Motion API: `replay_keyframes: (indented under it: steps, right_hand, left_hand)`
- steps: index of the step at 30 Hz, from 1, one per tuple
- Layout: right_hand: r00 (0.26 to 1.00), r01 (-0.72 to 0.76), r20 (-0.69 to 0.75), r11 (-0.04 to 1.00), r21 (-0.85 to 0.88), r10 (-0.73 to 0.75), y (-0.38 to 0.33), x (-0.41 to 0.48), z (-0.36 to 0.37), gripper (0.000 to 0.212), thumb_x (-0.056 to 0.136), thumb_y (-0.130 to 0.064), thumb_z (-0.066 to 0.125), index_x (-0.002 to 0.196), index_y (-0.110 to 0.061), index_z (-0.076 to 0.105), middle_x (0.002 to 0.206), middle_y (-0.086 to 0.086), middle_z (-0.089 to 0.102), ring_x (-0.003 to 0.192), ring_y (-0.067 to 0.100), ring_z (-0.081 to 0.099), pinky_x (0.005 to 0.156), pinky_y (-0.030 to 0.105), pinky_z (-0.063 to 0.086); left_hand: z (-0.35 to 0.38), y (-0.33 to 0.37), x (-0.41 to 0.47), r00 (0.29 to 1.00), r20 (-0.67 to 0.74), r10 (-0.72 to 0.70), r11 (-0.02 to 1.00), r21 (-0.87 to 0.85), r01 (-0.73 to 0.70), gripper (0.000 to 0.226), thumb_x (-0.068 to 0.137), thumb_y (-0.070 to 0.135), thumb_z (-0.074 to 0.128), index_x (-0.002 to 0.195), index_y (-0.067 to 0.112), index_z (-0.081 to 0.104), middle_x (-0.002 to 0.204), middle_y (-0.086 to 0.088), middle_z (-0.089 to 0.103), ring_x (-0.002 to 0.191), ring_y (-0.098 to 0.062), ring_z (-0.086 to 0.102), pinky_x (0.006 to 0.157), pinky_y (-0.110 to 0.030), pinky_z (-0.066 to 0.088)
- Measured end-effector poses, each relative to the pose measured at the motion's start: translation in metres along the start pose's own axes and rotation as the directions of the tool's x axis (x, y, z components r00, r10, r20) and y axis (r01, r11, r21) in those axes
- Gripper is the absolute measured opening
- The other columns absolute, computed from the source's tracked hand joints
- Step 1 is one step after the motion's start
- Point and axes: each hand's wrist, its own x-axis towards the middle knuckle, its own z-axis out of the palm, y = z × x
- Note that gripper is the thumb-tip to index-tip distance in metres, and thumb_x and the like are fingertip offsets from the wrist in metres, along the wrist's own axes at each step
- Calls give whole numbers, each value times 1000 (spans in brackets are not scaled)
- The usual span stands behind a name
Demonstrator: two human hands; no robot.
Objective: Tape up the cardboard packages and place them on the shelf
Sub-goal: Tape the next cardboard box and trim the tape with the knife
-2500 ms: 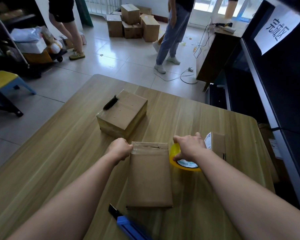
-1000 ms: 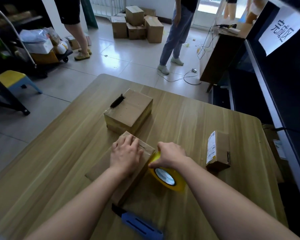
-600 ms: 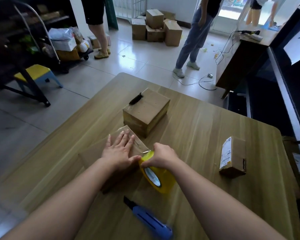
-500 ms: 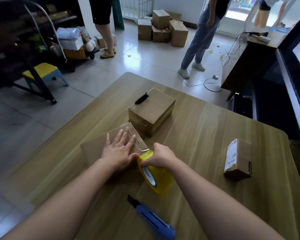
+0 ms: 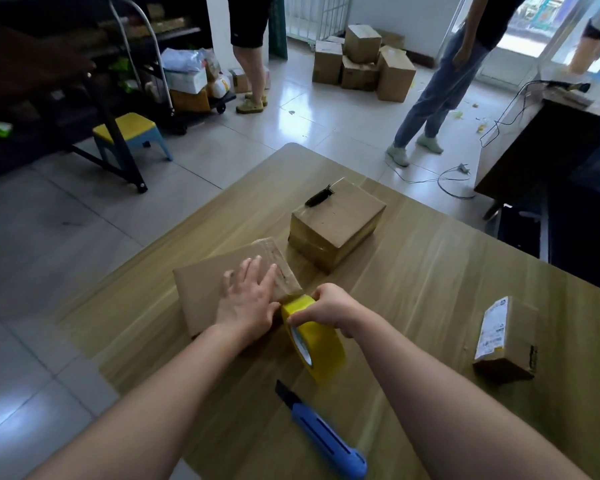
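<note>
Package: flat cardboard package (image 5: 205, 296) is laid near the left edge of the table (image 5: 430, 271).
Left hand: left hand (image 5: 248, 303) is pressed flat on the package, fingers straight and spread.
Right hand: right hand (image 5: 329, 306) is curled round the yellow tape roll (image 5: 323, 348), stood on edge just beside the package.
Cutter: blue box cutter (image 5: 323, 434) is laid toward the near edge.

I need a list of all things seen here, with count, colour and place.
table: one, wood, below all
package: one, brown, under left hand
box: one, brown, mid-table
pen: one, black, on box
labelled box: one, brown, table right
tape: one, yellow, right of package
knife: one, blue, near edge
floor boxes: several, brown, far floor
stool: one, yellow-blue, left floor
people: at least two, far floor
left hand: flat on package
right hand: grips tape
</note>
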Motion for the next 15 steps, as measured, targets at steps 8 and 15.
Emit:
replay_keyframes:
  steps: [8,15]
  right_hand:
    - [999,-40,-12,994,97,42,-8,0,2,90,71,-42,85,141,-5,43,131,12,54,118,29,55,82,33,50]
    - [997,-79,33,980,185,74,-8,2,13,78,79,-46,77,137,-4,46,126,13,58,115,30,58,87,35,54]
  left_hand:
    - [7,17,-35,987,-38,-155,770,-631,96,13,97,27,43,103,20,53,83,3,60,67,-10,57,52,-21,44]
    - [17,24,-29,921,363,-138,143,-913,381,43,101,40,37,135,14,36,108,-14,58,92,-31,64,65,-39,57]
